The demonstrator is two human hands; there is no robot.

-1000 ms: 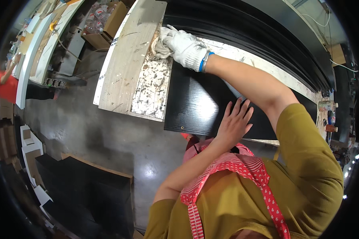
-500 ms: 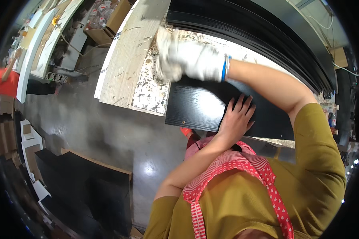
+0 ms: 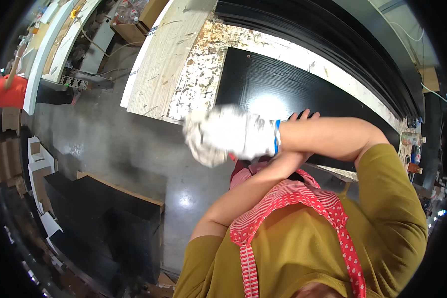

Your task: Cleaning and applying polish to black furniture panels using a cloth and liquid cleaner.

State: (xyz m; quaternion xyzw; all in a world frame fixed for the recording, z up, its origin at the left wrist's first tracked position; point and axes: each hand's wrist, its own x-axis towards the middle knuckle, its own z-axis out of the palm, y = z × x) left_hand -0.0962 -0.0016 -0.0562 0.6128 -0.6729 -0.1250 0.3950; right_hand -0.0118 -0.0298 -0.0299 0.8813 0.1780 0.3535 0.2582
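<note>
A black wood-grain panel point(image 3: 293, 84) lies flat on the paint-spattered bench top point(image 3: 196, 74). My right hand point(image 3: 233, 131), in a white glove with a blue cuff, is at the panel's near left corner. It grips a cream-coloured rag point(image 3: 202, 141), blurred by motion and partly past the panel's edge. My right forearm crosses over my left one. Bare, my left hand point(image 3: 304, 115) rests on the panel; only its fingertips show beyond the right forearm, and the palm is hidden beneath it.
Long black boards point(image 3: 328, 37) are stacked along the bench's far side. A pale wooden board point(image 3: 166, 59) lies at its left. Bottles point(image 3: 412, 139) stand at the right end. Dark panels point(image 3: 104, 223) are stacked at lower left. A person in red point(image 3: 10, 92) is at far left.
My gloved right hand and the rag have come from the panel's far left side toward me, to its near left corner. The right forearm now covers most of my left hand.
</note>
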